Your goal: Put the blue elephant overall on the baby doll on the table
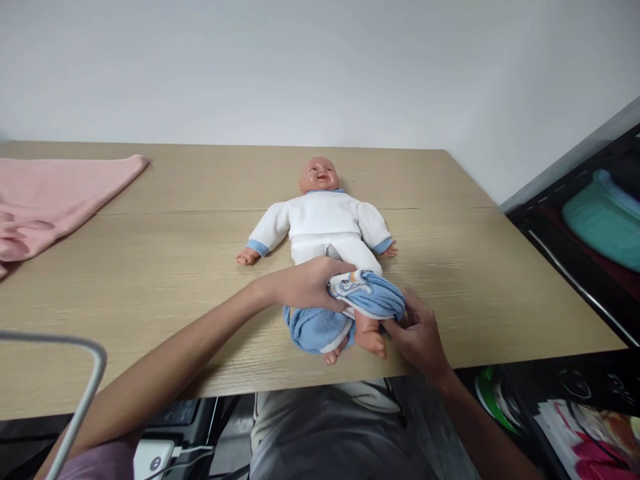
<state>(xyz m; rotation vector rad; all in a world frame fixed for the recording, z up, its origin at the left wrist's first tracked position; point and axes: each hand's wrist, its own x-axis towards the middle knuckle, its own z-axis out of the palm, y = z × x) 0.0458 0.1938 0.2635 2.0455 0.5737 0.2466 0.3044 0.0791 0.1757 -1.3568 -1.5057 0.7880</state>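
Observation:
A baby doll (325, 217) in a white top with blue cuffs lies on its back, its head toward the wall and its feet toward me. Blue terry trousers (315, 330) are bunched around its lower legs, and both feet stick out. My left hand (320, 283) grips the bunched cloth on the inner side of the doll's leg at the right. On the outer side of that same leg, my right hand (417, 333) pinches the blue cloth just above the foot. Some of my left fingers are hidden behind the fabric.
The doll lies on a wooden table (200, 253) against a pale wall. A pink cloth (65, 193) is spread at the left. Black shelving with a teal item (600, 217) stands to the right. A grey metal bar (90, 387) crosses the lower left.

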